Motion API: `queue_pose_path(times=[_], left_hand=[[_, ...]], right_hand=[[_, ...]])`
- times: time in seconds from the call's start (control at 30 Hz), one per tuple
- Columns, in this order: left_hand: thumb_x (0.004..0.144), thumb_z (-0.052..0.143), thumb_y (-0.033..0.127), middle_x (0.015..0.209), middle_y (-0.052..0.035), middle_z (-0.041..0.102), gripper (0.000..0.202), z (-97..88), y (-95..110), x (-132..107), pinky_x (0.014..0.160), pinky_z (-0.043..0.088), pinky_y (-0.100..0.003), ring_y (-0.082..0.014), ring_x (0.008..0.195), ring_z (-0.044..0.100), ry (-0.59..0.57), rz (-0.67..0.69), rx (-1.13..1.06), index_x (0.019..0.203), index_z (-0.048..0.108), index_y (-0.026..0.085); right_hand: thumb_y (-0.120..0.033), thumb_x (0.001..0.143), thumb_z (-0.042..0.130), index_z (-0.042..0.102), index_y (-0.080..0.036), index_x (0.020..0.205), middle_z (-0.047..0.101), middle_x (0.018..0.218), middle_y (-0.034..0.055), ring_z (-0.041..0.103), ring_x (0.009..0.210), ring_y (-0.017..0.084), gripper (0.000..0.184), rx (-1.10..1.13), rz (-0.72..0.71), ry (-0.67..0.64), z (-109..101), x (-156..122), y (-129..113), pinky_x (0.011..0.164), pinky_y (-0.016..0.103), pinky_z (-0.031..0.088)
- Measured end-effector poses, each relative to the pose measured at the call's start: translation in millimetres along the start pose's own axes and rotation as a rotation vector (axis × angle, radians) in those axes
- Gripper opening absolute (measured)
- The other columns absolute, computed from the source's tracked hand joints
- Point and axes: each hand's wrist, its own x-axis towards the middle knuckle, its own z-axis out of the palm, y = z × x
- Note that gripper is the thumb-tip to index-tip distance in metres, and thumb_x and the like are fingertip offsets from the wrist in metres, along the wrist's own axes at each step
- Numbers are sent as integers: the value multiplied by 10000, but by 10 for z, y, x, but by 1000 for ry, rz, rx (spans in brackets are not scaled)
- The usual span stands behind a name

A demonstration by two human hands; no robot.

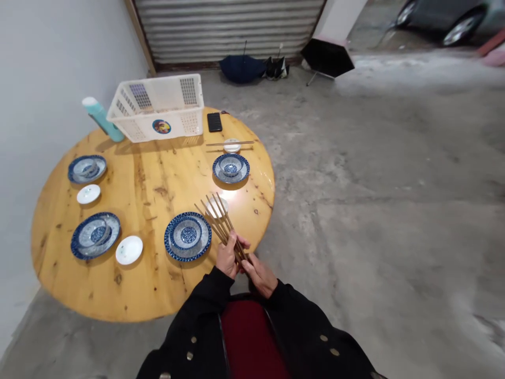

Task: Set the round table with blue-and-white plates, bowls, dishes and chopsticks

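My left hand (228,256) is closed around a fanned bundle of several wooden chopsticks (216,217), tips pointing up and left over the table. My right hand (260,275) pinches the lower ends of the same bundle. Both hands hover at the near right edge of the round wooden table (150,284). Just left of them sits a blue patterned plate with a bowl (188,236). A small white dish (216,206) lies under the chopstick tips.
Three more blue plate-and-bowl settings (231,168) (95,235) (87,168) and small white dishes (129,249) (88,193) stand around the table. A pair of chopsticks rests on a dish (232,144). A white basket (158,108), teal bottle (101,119) and phone (214,121) are at the back. Umbrellas lie by the shutter.
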Motion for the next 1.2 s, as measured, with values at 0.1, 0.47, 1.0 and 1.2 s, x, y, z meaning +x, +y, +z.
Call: queue_pose_path(times=[0.1,0.47,1.0,1.2], left_hand=[[657,765,677,637,-56,687,557,145,-98,73,595,495,-260,-168,628,666,-4,-40,52,690,598,146],[641,843,556,708,-18,671,509,1766,-466,383,478,434,-199,-130,593,649,-237,-251,-66,833,611,145],[703,763,635,401,119,303,524,3540,-850,865,373,168,-166,-12,344,182,-129,-48,-70,703,545,158],[730,697,688,399,97,338,546,3814,-923,1277,389,185,-195,-24,348,237,-75,82,30,681,562,161]], right_hand=[[-558,949,426,493,-217,924,635,742,20,637,621,170,349,301,24,-111,-150,38,2,612,302,513],[-717,816,567,503,-202,897,466,555,-87,288,331,39,525,729,141,-253,-1891,-46,343,301,179,226],[-664,802,661,621,-182,847,632,637,0,519,440,89,486,1022,205,-73,-3409,63,1002,409,216,444],[-556,829,668,676,-216,911,735,900,52,709,884,209,350,1285,384,62,-3645,610,1092,773,352,597]])
